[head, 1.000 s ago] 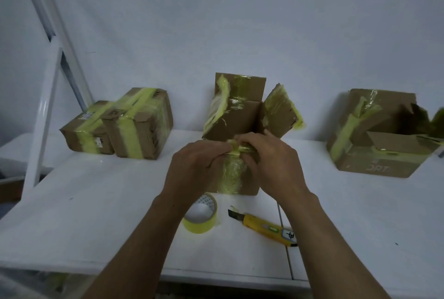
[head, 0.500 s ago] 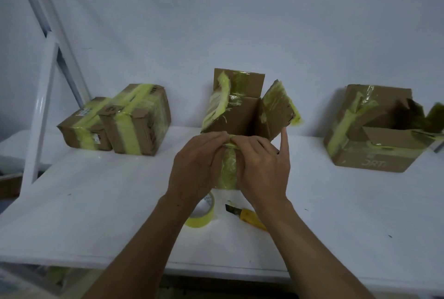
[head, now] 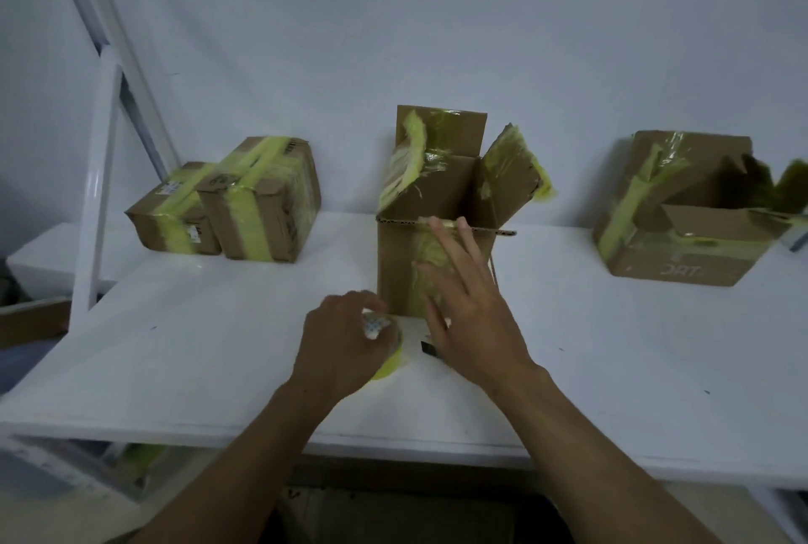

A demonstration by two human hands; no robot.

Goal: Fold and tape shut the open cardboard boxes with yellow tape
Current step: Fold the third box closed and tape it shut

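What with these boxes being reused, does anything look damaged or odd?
Yes. The middle box has upright flaps hung with ragged old yellow tape, its right flap torn-edged. The open box on the right shows crumpled, tape-streaked flaps too.

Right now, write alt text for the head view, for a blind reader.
A person's right hand presses flat on an open cardboard box on a white table; the left hand grips a yellow tape roll. Taped boxes sit left, another open box right.

A single head-worn camera looks forward and down across the white table (head: 183,351) toward the wall (head: 437,40), from close by.
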